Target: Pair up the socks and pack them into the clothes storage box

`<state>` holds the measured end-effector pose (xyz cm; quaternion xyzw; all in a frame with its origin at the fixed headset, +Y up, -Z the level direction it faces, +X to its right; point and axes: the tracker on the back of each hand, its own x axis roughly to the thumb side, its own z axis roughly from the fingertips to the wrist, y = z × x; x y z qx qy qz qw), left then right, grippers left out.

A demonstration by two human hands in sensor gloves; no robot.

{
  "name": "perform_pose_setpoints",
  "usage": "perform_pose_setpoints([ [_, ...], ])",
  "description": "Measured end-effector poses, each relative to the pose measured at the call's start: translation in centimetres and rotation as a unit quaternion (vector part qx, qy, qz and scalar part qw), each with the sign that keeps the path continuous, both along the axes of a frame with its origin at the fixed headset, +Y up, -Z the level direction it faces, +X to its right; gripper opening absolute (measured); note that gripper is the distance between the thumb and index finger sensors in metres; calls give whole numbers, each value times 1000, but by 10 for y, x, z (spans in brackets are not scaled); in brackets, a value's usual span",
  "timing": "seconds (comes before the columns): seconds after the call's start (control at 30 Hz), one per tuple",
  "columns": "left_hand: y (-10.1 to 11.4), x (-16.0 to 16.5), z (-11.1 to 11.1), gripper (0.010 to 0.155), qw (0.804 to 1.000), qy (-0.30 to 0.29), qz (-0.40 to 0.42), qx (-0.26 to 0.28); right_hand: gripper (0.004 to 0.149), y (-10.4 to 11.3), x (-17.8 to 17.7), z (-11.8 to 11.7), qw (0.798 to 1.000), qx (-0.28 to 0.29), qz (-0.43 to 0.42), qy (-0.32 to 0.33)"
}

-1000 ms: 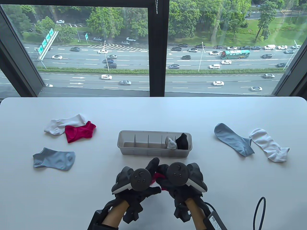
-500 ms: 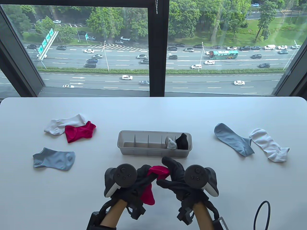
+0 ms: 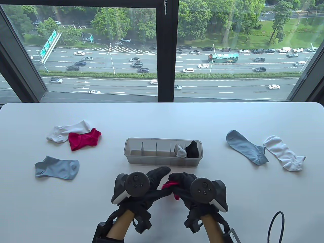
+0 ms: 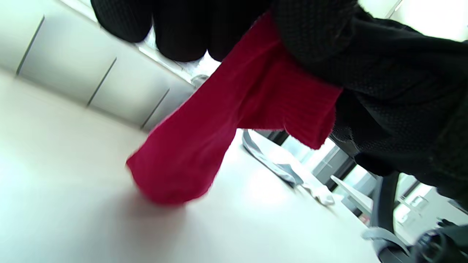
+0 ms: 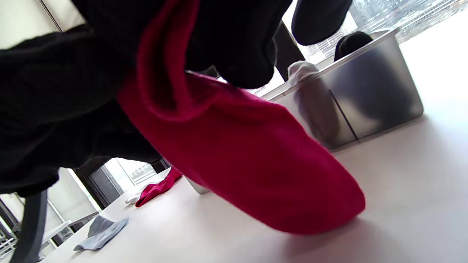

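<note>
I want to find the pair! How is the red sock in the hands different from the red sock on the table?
The held red sock is bunched between both hands, mostly hidden; the loose red sock lies flat by a white sock, untouched. The held one hangs, toe down. Both look the same red.

No readable text anywhere on the table [image 3: 162, 116]: the socks, the storage box [image 3: 134, 154] and the gloves carry no labels or brand marks that can be made out. Out through the window, green road signs [image 3: 48, 45] hang on a gantry over the highway at the left, with white markings on them too small to read. A smaller green sign [image 3: 91, 38] stands by the roadside, also illegible. White arrows [image 3: 83, 82] are painted on the near lanes. The green bus [image 3: 223, 58] shows lettering along its side, too small to read. Both wrist views show no writing at all.
</note>
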<state>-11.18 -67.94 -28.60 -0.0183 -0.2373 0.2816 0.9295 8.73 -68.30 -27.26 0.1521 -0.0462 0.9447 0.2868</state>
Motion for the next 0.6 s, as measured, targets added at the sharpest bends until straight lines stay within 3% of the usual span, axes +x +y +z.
perform_pose_setpoints([
  [0.03,2,-1,4,42,999,17,-8,26,46,0,0,-1,1000,0,11,2],
  [0.1,4,-4,4,38,998,31,-24,46,56,-2,4,-2,1000,-14,26,-7],
  [0.2,0,-6,2,39,1000,16,12,10,42,-7,8,-3,1000,-19,-4,-11],
  [0.33,-2,-12,-3,40,996,9,82,-27,45,-8,12,-4,992,-48,-114,-1],
  [0.5,-4,-17,-6,41,987,-7,142,-77,48,-1,16,3,993,11,-112,-20],
  [0.6,-6,-17,-8,41,974,-35,159,-157,46,6,18,5,995,37,-84,-31],
])
